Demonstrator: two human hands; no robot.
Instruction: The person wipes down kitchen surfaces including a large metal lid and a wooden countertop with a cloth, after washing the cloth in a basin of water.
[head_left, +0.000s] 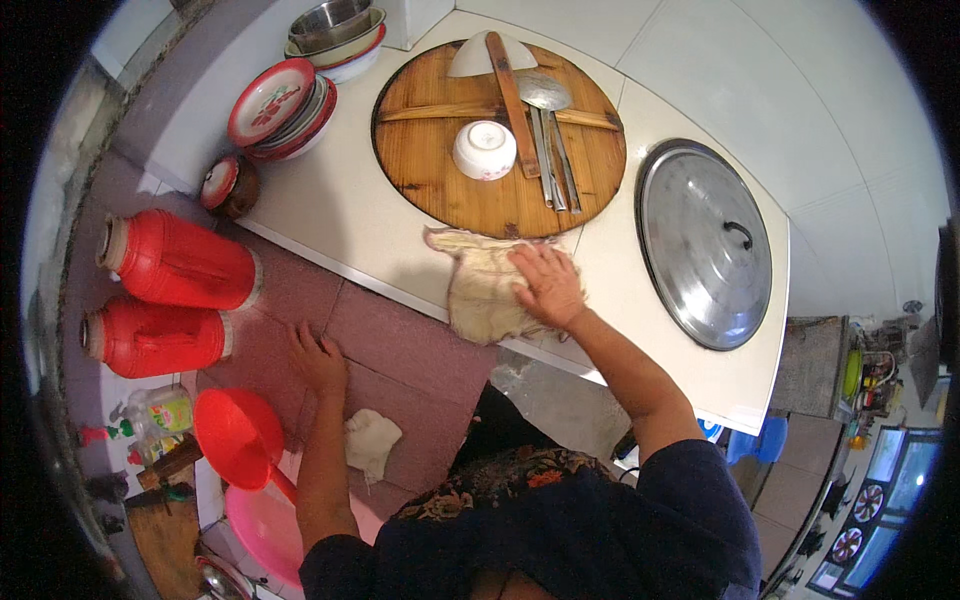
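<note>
My right hand lies flat on a cream cloth, pressing it to the white countertop. The cloth spreads from the rim of a round wooden lid to the counter's front edge and hangs a little over it. On the lid are an upturned white bowl, a wooden paddle, a metal ladle with other metal-handled utensils beside it, and a white rounded piece. My left hand, holding nothing, rests fingers spread on the reddish tiled surface. A crumpled white cloth lies near that forearm.
A domed metal lid sits on the right of the countertop. Stacked enamel plates and basins stand back left, near a small brown pot. Two red thermos flasks, a red dipper and a pink basin are left.
</note>
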